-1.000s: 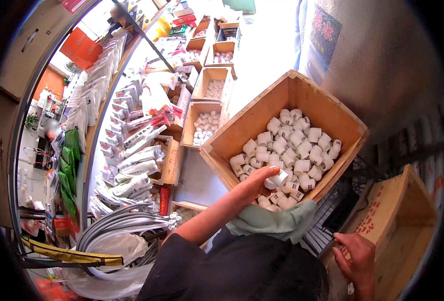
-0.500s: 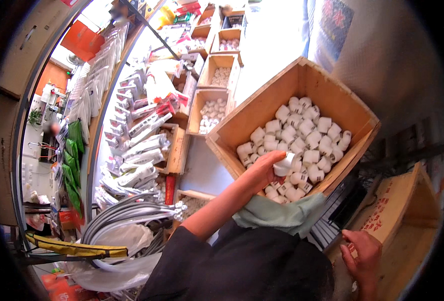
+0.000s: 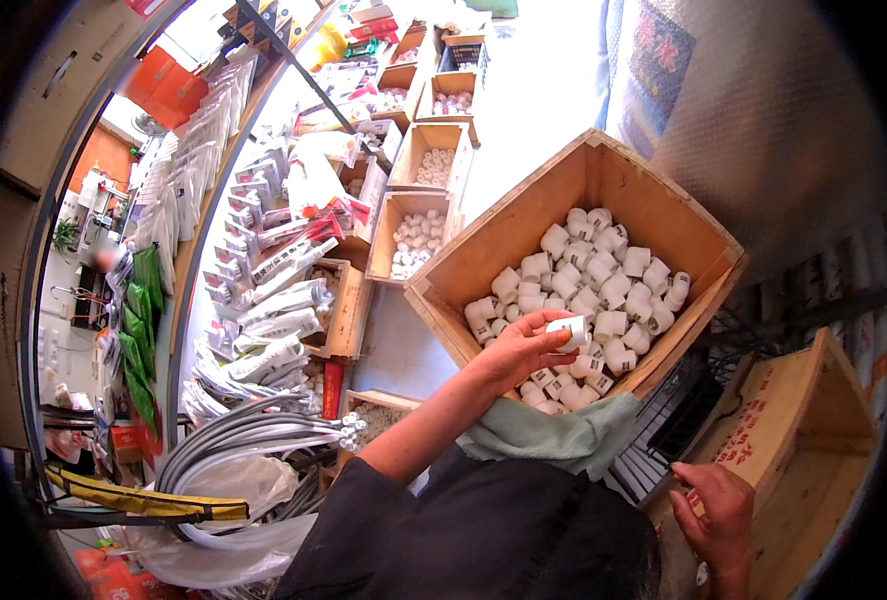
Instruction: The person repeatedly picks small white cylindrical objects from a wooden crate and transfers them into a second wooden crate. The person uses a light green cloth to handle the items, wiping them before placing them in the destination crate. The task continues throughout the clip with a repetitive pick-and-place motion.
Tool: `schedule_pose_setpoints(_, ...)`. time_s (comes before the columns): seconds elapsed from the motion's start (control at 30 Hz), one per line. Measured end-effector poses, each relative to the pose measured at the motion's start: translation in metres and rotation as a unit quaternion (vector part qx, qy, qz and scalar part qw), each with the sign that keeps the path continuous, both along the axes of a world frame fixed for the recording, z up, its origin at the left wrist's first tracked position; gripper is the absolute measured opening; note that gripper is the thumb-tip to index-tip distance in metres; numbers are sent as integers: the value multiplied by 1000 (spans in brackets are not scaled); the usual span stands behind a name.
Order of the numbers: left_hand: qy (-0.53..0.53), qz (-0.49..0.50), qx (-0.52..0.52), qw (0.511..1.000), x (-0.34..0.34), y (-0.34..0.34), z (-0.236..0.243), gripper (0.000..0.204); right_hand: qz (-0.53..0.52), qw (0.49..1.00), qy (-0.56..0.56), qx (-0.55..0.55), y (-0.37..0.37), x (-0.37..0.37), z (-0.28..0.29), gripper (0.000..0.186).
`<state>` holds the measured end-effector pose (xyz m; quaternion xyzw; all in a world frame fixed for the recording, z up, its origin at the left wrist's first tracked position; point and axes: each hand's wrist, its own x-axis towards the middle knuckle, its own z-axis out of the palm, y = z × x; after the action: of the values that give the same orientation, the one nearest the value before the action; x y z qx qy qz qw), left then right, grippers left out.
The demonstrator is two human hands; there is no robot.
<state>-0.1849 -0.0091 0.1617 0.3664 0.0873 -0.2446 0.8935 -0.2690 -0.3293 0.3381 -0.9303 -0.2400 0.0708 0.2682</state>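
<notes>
Between the thumb and fingers of my left hand [image 3: 519,352] is a white plastic pipe fitting [image 3: 566,334], a short cap-like piece with dark print on its side. The hand hovers over the near part of a large wooden box [image 3: 653,190]. A heap of similar white fittings [image 3: 583,280] covers the bottom of that box. Over its near edge hangs a grey-green cloth [image 3: 573,435]. My right hand [image 3: 718,510] is lower right, apart from the box, thumb and index finger spread and the other fingers loosely curled. Nothing shows in it.
Smaller wooden boxes [image 3: 381,240] of white fittings line up beyond on the left, beside packaged goods [image 3: 283,300]. Coiled grey hoses [image 3: 233,440] lie lower left. An open wooden crate [image 3: 813,400] with red writing stands at right, next to a dark wire rack [image 3: 688,410].
The fitting in my left hand has turned, so its printed side now shows. That hand has shifted slightly lower left, with more fingers in sight. My right hand has opened a little.
</notes>
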Motion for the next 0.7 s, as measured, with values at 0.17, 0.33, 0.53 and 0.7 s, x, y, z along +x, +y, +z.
schedule_pose_setpoints(0.17,-41,-5,29,999,-2,0,-11,41,1,1000,-8,-6,1,-1,-1,34)
schedule_pose_setpoints(0.33,-8,43,47,998,-1,-4,-1,51,5,1000,7,-18,-3,-4,1,36)
schedule_pose_setpoints(0.53,-149,178,1,973,14,51,39,49,13,999,16,-46,-6,5,8,34)
schedule_pose_setpoints(0.7,-322,245,-99,909,29,121,143,51,7,999,19,-25,-5,0,1,36)
